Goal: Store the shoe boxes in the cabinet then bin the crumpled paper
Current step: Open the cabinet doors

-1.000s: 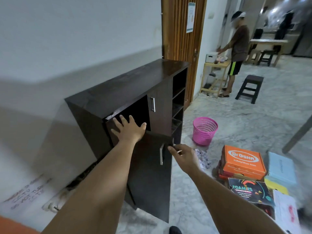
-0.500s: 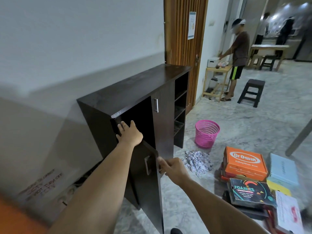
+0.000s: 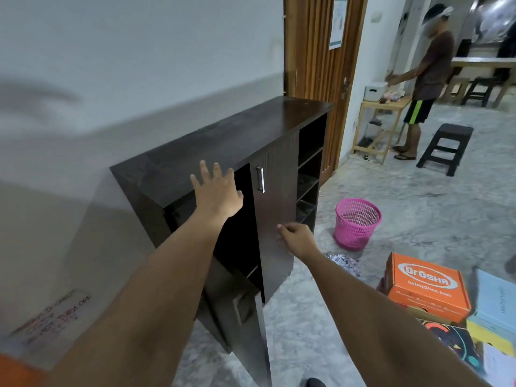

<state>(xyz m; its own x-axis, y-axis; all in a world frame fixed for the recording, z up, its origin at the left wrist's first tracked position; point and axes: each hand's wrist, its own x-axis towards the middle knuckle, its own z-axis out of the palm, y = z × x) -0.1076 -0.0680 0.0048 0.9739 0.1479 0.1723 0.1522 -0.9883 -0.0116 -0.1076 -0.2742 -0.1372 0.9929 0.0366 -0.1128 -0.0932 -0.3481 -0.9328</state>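
The left door (image 3: 245, 311) of the cabinet (image 3: 223, 141) has swung fully out toward me since a second ago, when my right hand (image 3: 297, 237) was on its handle and my left hand (image 3: 216, 192) was on its top edge. Now both have let go: the left hand is lifted in front of the dark opening with its fingers spread and holding nothing, and the right hand hangs loosely curled just in front of the closed right door (image 3: 275, 219), gripping nothing that I can see. So the compartment stands open, which I take as the access step done and the loading not yet begun. The shoe boxes sit well apart from the cabinet on the floor at my right, the orange box (image 3: 427, 283) on top of the pile with the pale blue box (image 3: 497, 300) beside it. The crumpled paper (image 3: 344, 262) lies on the floor between the cabinet and the boxes, near the pink bin (image 3: 357, 223).
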